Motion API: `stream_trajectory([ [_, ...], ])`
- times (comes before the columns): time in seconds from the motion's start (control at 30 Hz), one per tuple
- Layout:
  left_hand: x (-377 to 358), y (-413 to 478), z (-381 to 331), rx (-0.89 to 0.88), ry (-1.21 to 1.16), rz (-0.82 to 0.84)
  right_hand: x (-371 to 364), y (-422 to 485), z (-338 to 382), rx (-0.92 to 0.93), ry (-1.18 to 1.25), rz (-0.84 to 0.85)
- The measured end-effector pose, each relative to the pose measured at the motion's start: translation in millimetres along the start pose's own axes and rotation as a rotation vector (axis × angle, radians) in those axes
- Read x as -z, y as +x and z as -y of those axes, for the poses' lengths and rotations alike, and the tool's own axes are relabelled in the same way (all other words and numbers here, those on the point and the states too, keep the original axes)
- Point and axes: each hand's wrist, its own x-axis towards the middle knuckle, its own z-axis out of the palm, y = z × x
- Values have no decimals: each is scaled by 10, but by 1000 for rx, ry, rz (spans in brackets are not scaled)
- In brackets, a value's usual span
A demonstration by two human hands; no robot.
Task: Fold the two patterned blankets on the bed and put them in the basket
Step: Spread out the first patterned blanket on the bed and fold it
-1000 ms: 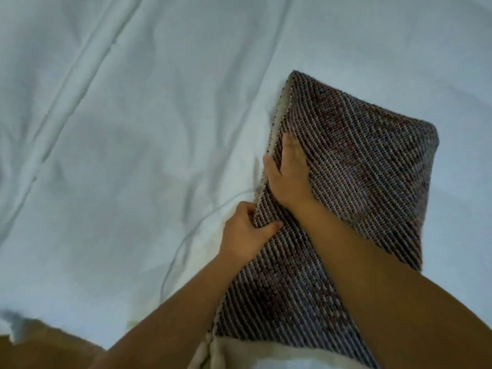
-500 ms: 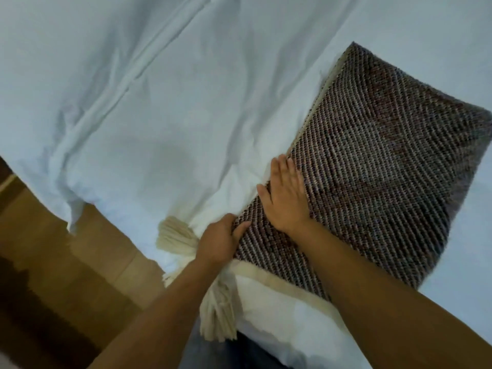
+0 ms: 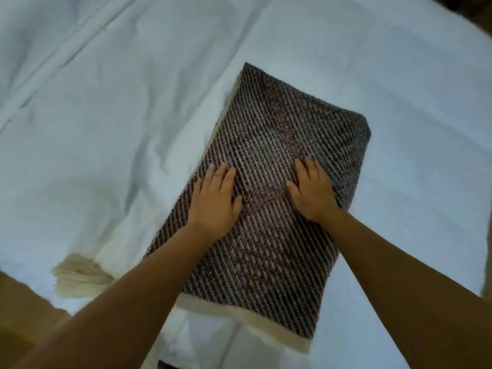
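Bed (image 3: 399, 75) under creased white sheet (image 3: 106, 134); brown wooden floor (image 3: 16, 302) lower left.

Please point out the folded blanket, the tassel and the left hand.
folded blanket (image 3: 292, 123): head view, far woven part.
tassel (image 3: 80, 278): head view, middle of tuft.
left hand (image 3: 214, 202): head view, back of hand.

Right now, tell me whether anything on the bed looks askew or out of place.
The folded patterned blanket lies neat but slanted on the white sheet, left hand and right hand flat on it. A cream tassel bunch sticks out left of the fold, by the bed's edge.
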Motion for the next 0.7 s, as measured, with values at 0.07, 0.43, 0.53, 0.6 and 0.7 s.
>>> stream_trajectory([
  [0.07, -24, 302, -217, -75, 69, 76, 57, 27, -295, -25, -41, 25],
  [0.43, 297, 2134, -469, -212, 216, -61, 543, 996, -1111, -185, 245, -203],
  [0.53, 369, 2603, -558, -267, 299, -72, 693, 1336, -1248, -198, 315, -104],
  [0.6, 415, 2826, -551, -309, 399, -85, 784, 1497, -1298, -185, 332, -52],
  [0.7, 428, 3041, -537, -492, 401, -154, 898, 1630, -1362, -111, 334, -30],
])
